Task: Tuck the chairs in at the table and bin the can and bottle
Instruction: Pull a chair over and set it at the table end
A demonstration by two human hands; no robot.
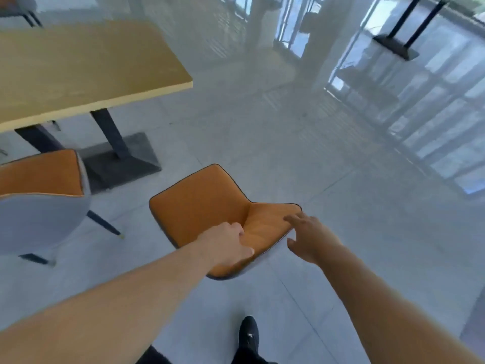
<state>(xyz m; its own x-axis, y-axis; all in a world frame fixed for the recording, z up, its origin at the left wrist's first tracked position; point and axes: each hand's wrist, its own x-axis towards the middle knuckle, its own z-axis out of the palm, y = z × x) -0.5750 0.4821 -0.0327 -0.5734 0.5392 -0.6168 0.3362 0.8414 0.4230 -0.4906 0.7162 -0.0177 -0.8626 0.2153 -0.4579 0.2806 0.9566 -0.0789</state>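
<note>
An orange-cushioned chair (pixel 202 206) stands on the floor in front of me, away from the wooden table (pixel 78 67) at the upper left. My left hand (pixel 228 245) grips the top edge of the chair's backrest. My right hand (pixel 309 237) hovers open at the backrest's right end, fingertips touching or almost touching it. A second orange chair (pixel 39 177) with a grey back sits close to the table at the left. No can or bottle is in view.
The table's dark pedestal base (pixel 123 158) rests on the grey tiled floor. Another table's black base (pixel 396 46) stands at the far upper right by glass walls. My black shoe (pixel 248 334) is at the bottom.
</note>
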